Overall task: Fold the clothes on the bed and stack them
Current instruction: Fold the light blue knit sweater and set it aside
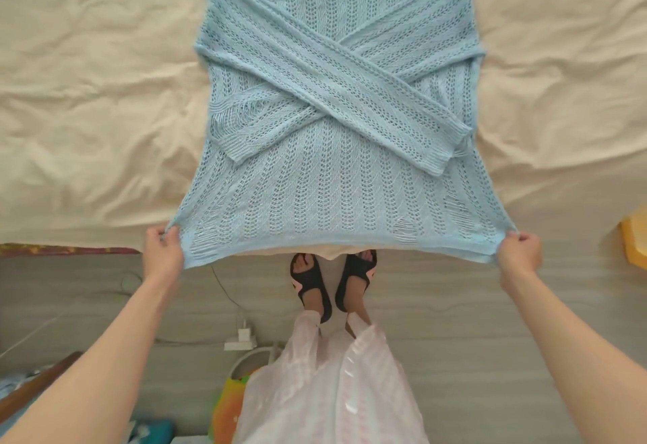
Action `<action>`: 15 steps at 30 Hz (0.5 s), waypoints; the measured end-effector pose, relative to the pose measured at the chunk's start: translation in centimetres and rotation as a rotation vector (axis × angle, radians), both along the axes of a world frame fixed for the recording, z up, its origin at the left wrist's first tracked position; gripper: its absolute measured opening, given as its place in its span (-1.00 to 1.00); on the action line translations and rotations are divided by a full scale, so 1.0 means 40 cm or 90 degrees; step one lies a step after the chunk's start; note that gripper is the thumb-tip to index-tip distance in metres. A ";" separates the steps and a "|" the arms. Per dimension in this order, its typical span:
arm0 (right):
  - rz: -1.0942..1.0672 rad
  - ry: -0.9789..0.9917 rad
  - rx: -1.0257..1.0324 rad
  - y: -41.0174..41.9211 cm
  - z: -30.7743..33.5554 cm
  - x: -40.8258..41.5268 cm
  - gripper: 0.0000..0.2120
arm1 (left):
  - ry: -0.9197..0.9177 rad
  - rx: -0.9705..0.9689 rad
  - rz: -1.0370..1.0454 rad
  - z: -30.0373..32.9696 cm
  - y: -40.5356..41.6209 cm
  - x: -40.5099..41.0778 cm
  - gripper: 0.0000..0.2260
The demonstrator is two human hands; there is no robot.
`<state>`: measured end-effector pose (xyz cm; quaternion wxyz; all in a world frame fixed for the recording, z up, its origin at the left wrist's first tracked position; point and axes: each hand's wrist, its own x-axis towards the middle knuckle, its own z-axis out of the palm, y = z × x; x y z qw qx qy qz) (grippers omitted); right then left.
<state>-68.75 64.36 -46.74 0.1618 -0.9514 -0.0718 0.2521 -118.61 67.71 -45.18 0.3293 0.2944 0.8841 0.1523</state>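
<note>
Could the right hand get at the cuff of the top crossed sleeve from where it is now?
Probably yes, once it lets go. The right hand pinches the sweater hem corner; the sleeve cuff lies uncovered on top, up and inward, nothing between.

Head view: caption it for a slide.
Both hands pinch the hem corners of a blue knit sweater, sleeves crossed, on the bed.

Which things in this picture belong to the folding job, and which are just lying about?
Belonging to the job:
light blue open-knit sweater
left hand
right hand
cream bed sheet

Lying about:
white charger and power strip on the floor
yellow object at the right edge
</note>
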 end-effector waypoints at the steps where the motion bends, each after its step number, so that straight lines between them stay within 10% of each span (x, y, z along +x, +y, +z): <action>1: 0.014 -0.004 -0.009 -0.003 0.006 0.008 -0.71 | 0.007 -0.007 -0.025 0.001 -0.013 -0.010 -0.77; 15: -0.073 0.406 0.119 -0.071 0.099 -0.088 -0.89 | -0.527 -0.053 0.304 0.076 -0.102 0.045 -0.91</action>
